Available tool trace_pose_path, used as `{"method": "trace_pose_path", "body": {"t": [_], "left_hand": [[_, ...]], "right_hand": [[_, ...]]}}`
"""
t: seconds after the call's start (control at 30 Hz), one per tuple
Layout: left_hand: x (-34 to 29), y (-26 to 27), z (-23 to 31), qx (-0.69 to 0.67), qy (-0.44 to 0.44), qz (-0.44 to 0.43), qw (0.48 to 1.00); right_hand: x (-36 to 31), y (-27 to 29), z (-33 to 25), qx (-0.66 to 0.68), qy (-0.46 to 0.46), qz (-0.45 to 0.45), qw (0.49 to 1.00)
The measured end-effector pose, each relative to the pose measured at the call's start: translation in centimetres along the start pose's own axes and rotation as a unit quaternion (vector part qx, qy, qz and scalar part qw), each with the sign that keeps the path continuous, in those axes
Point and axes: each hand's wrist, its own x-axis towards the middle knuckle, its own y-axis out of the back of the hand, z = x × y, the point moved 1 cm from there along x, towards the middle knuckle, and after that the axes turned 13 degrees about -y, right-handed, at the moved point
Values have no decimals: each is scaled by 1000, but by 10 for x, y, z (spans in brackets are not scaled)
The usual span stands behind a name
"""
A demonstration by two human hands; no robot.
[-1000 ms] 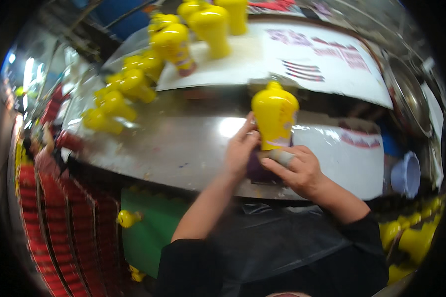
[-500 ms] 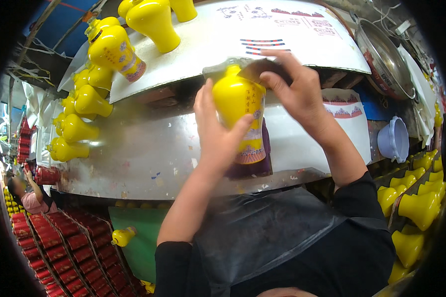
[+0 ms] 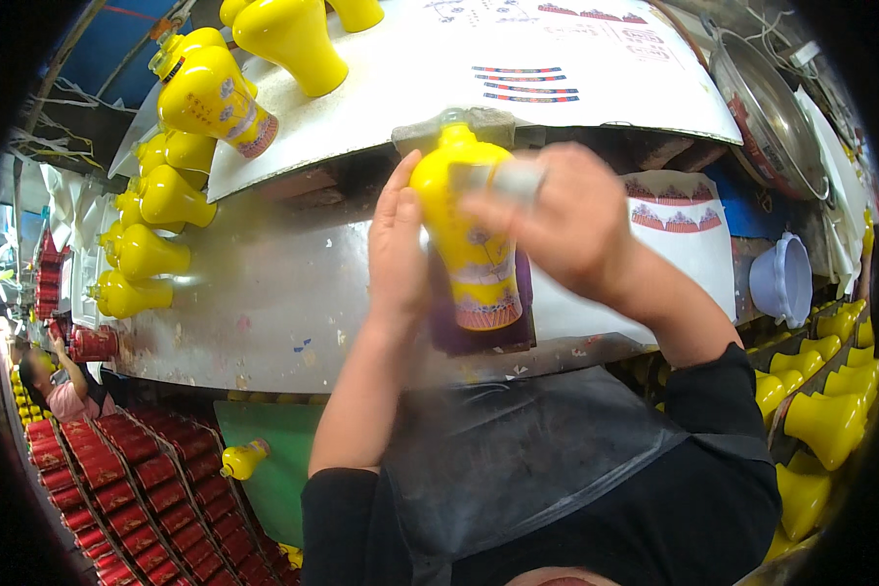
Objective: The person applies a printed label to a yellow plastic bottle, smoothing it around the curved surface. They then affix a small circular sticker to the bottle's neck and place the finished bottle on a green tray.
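Observation:
A yellow vase-shaped bottle lies tilted before me, its clear glass neck away from me. It carries a purple flower pattern and a patterned band at its base. Beneath its lower part is a purple pad, and a grey block-like rest is at its neck. My left hand is against the bottle's left side, fingers together, steadying it. My right hand, blurred by motion, grips a flat scraper-like piece over the bottle's upper front, hiding part of the decoration.
Decal sheets with narrow strips lie on the raised white board. Another decal sheet is to the right, near a lavender basin and metal pan. Several yellow bottles stand left; a co-worker is beyond red racks.
My right hand has brought the flat piece from beside the neck down onto the bottle's front. My left thumb has come off the front, and that hand now sits along the left side.

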Motion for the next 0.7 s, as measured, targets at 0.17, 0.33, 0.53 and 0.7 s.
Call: {"method": "trace_pose_path", "body": {"t": [0.17,0.33,0.53,0.7], "left_hand": [[6,4,13,6,-47,10,999],[11,-4,12,182,-78,-69,978],[10,-9,-14,128,-130,-67,981],[2,-1,-20,104,-113,-42,987]], "right_hand": [[-25,-9,-45,125,106,-177,971],[-39,-6,-33,117,24,-22,993],[-17,8,-12,54,-78,-28,995],[-36,6,-3,67,-113,31,991]]}}
